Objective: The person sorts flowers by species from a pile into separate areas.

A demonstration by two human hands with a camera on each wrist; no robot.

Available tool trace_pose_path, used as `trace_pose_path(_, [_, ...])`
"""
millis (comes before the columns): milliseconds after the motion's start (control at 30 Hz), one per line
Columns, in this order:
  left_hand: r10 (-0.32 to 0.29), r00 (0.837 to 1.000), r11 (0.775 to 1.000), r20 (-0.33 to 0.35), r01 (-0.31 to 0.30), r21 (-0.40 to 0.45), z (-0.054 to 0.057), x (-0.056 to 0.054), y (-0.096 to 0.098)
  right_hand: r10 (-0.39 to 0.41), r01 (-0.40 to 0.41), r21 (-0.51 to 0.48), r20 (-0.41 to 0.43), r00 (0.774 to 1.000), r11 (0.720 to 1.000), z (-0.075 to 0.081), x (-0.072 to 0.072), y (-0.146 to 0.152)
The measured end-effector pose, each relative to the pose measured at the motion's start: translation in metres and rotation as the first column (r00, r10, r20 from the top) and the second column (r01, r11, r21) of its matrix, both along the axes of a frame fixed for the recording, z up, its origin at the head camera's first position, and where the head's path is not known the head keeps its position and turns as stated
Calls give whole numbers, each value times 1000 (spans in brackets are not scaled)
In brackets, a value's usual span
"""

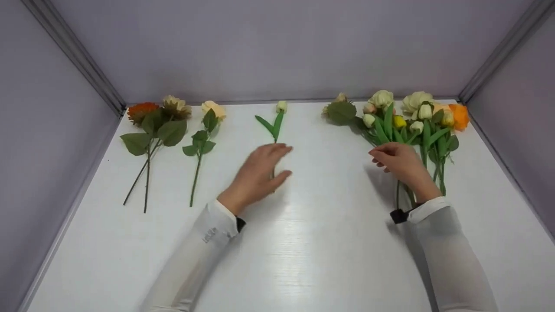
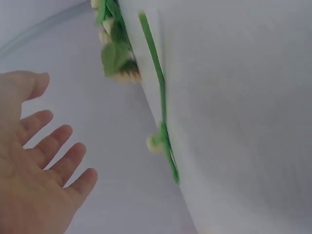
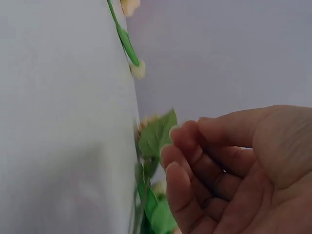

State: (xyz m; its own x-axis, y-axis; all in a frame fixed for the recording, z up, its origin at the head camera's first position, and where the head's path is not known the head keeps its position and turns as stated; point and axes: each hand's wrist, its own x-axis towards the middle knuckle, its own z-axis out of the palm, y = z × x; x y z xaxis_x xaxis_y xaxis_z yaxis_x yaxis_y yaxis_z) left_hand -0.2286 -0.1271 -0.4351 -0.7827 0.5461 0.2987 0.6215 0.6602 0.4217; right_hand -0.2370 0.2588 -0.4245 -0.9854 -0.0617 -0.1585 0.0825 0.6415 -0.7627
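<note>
We are looking into a partitioned booth: plain lilac-grey panels rise round three sides of a white tabletop, joined by grooved grey corner posts (home, lab or shop, we cannot tell).

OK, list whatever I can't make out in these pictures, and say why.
Head view: the lone tulip, part of its stem hidden by the left hand.
Head view: the right-side bunch, some stems covered by the right hand.
Head view: the lettering on the left sleeve, too small and blurred to read.
Left wrist view: the same bunch, cut off by the top edge.
</note>
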Motion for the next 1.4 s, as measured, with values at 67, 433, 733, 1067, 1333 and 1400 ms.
trace_pose_path(67, [-113,994,993,-4,112,-45,0,11,24,-52,54,95,-18,998,994,2,1,21])
trace_pose_path(433, [-307,951,945,-45,298,-136,4,31,91,0,-57,276,202,979,959,11,8,72])
trace_pose_path(733, [-311,949,946,45,313,-79,1,31,87,36,-100,314,204,978,944,4,7,63])
trace_pose_path(1067, [-299,951,950,83,305,-65,4,26,86,14,-79,319,202,979,945,3,7,68])
trace_pose_path(1333, [-268,958,962,104,272,-25,5,21,85,-28,-32,314,185,982,949,18,13,79])
trace_pose_path(1400, [-253,962,967,105,255,-9,5,21,84,-42,-11,307,166,985,952,22,14,80])
